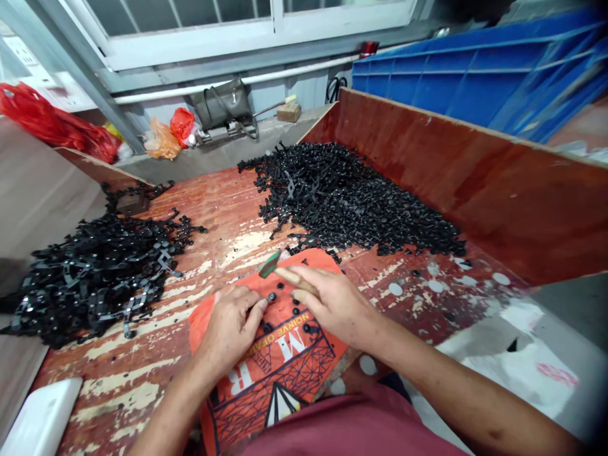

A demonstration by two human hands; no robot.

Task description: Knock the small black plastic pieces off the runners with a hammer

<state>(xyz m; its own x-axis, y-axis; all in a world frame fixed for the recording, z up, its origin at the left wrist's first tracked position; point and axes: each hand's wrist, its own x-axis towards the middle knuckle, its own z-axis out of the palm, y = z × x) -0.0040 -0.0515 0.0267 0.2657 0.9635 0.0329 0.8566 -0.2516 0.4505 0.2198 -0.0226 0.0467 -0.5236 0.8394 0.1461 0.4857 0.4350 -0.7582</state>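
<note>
Green-headed, the hammer is gripped in the person's right hand above an orange cloth. The left hand, fingers curled, is at a small black part; whether it pinches this cannot be told. Beyond, a left heap and right heap of black pieces lie on the worn red tabletop.

Workshop, likely small-scale assembly. Scuffed wooden workbench, red paint worn off in streaks, boarded sides. Loose black parts piled in bulk: one heap at far right, another heap at left. Small hammer over the bench. Big blue plastic crate beyond the right board. Plain panel wall with window, exposed white pipe, wall socket.
</note>
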